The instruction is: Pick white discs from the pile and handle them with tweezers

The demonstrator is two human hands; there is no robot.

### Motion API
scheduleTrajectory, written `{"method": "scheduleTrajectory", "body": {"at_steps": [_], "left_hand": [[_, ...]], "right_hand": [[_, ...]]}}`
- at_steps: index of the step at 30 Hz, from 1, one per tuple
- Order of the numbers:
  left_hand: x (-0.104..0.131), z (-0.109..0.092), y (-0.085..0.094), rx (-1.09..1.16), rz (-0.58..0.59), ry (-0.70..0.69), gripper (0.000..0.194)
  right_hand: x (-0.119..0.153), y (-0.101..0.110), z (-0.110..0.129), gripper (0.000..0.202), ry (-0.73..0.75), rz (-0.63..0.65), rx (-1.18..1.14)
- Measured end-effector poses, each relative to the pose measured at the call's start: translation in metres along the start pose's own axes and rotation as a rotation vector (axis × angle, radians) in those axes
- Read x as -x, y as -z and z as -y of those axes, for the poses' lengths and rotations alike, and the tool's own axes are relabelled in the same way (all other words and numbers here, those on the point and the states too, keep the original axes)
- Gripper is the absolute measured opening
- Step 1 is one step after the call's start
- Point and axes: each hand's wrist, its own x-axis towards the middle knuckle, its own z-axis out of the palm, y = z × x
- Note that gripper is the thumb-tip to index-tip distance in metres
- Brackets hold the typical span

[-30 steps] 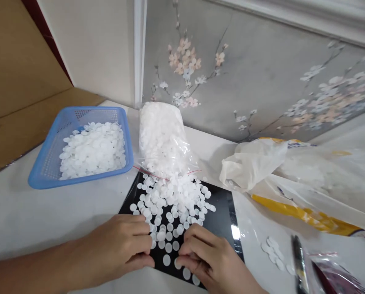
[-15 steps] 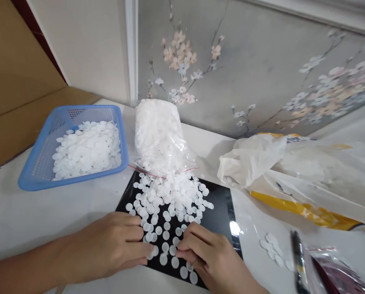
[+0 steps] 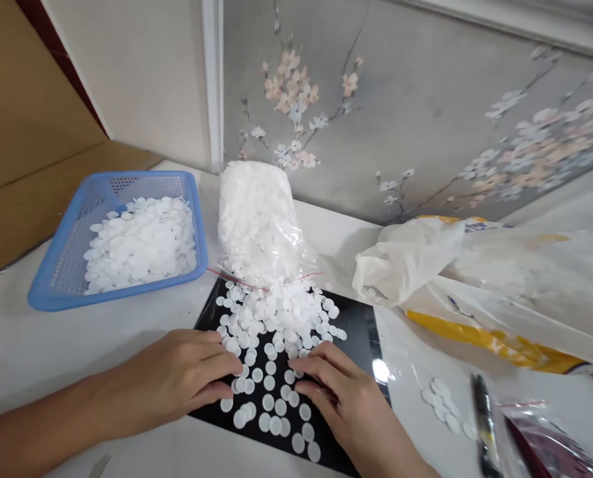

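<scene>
White translucent discs (image 3: 281, 312) spill from a clear plastic bag (image 3: 259, 212) onto a black board (image 3: 356, 325), heaped at the back and scattered singly nearer the front. At the board's left side my left hand (image 3: 191, 372) rests with thumb and fingers apart, its fingertips beside several discs. My right hand (image 3: 346, 398) is over the right part of the board, thumb and forefinger apart, close to some discs. Neither hand visibly holds a disc.
A blue plastic basket (image 3: 201, 245) of similar discs stands at the left. On the right lie a white and yellow plastic bag (image 3: 495, 338), a few loose discs (image 3: 443, 403), a black pen (image 3: 484, 425) and a small clear packet (image 3: 555, 438). A flowered wall panel stands behind.
Both hands have moved away from the viewer, and their fingers have parted. Some discs near the front of the board lie in different spots, a few shifted left.
</scene>
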Motion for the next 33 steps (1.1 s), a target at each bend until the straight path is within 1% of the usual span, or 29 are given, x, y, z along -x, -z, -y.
{"method": "scheduleTrajectory", "body": {"at_steps": [3,4,8,9,11,14,17,19,22,25,27,29,31,33], "left_hand": [[0.0,0.003,-0.001,0.06,0.049,-0.003,0.014],[0.0,0.003,-0.001,0.062,0.045,-0.018,0.014],[-0.003,0.005,0.002,0.043,0.063,-0.087,0.014],[-0.003,0.005,0.003,0.038,0.063,-0.092,0.015],[-0.004,0.006,0.007,0.022,0.054,-0.073,0.02],[-0.003,0.006,0.012,-0.017,0.04,-0.034,0.023],[-0.002,0.008,0.013,-0.07,0.017,-0.049,0.018],[-0.002,0.009,0.012,-0.091,0.029,-0.065,0.018],[-0.002,0.012,0.009,-0.071,0.072,-0.077,0.015],[-0.003,0.013,0.009,-0.06,0.085,-0.125,0.016],[-0.003,0.012,0.011,-0.057,0.073,-0.137,0.017],[-0.004,0.009,0.013,-0.049,0.043,-0.123,0.019],[-0.004,0.005,0.014,-0.006,0.009,-0.089,0.021],[-0.004,0.002,0.014,0.065,-0.006,-0.036,0.02]], "right_hand": [[0.003,-0.008,-0.001,0.019,0.041,-0.002,-0.007],[0.003,-0.009,0.0,0.018,0.063,-0.01,-0.018],[0.002,-0.009,0.004,0.018,0.125,0.01,-0.018],[0.001,-0.008,0.005,0.022,0.128,0.016,-0.008],[-0.002,-0.006,0.005,0.033,0.151,-0.019,0.019],[-0.008,-0.01,0.004,0.049,0.205,-0.069,0.094],[-0.011,-0.016,0.003,0.057,0.213,-0.031,0.219],[-0.013,-0.017,0.004,0.054,0.19,0.0,0.255],[-0.014,-0.01,0.01,0.039,0.14,0.029,0.189],[-0.015,-0.004,0.015,0.034,0.112,0.005,0.155],[-0.015,-0.003,0.016,0.034,0.14,-0.027,0.166],[-0.014,-0.006,0.016,0.028,0.166,-0.043,0.155],[-0.011,-0.01,0.017,0.02,0.127,-0.003,0.121],[-0.007,-0.012,0.022,0.016,0.064,0.063,0.095]]}}
